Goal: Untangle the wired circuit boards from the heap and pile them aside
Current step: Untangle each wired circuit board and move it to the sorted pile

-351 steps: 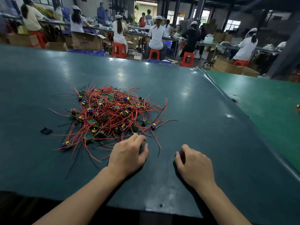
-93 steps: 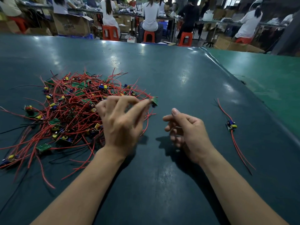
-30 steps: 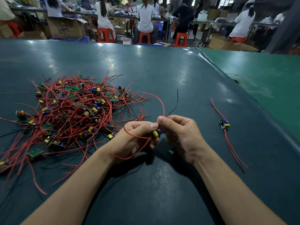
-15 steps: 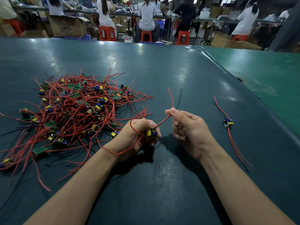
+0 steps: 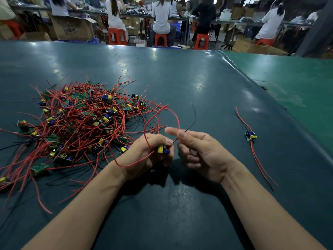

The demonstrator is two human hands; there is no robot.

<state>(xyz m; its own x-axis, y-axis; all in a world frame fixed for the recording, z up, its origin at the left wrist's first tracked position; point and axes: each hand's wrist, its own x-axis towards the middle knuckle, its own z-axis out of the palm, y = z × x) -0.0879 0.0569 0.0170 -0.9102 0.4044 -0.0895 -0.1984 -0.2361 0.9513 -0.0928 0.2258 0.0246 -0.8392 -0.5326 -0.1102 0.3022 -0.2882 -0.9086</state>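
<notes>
Hands apart now: left hand [image 5: 153,150] grips board [image 5: 163,149], right hand [image 5: 196,152] pinches its raised wires [image 5: 177,121].

Two hands are in view, a left grip [image 5: 153,150] and a right grip [image 5: 196,152]. One heap [image 5: 84,121] of red-wired boards lies on the desk [image 5: 180,83]; the boards in it are too tangled to count, though well over a dozen yellow and blue parts show among the wires. One board [image 5: 163,149] sits in the left grip, with one red wire [image 5: 155,123] looping up from it and one black wire [image 5: 192,118] rising from the right grip. One lone board [image 5: 250,136] lies apart on the right, with red leads running both ways. Beyond the desk, four orange stools [image 5: 117,36] show fully, and at least five seated people [image 5: 161,15] have their backs turned. One large open carton [image 5: 72,28] stands at the far left.
</notes>
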